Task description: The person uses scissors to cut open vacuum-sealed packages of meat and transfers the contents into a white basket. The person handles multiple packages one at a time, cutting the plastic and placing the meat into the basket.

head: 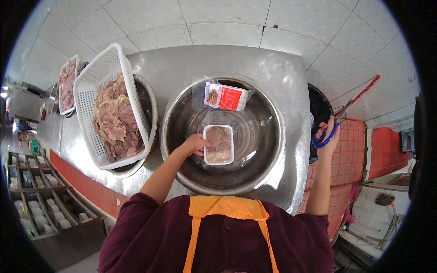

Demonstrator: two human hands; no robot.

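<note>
My left hand [196, 144] grips the left edge of a white plastic tray [219, 144] of pale brown meat under clear film. That tray is inside a large stainless steel basin [278, 160]. A second sealed package [228, 97], with a red and white printed label, rests against the basin's far side. Out to the right, past the table edge, my right hand [327, 133] holds scissors [326, 137] with blue handles, blades pointing away from me. A narrow red strip or rod [367, 87] shows beyond the blade tips; whether it touches them I cannot tell.
A white perforated basket [135, 102] of meat pieces tilts over another metal bowl [150, 102] at left. Farther left is a smaller basket of meat [67, 85]. A black-lined bin [319, 97] stands beyond the steel table's [170, 61] right edge. Tiled wall [225, 32] runs behind.
</note>
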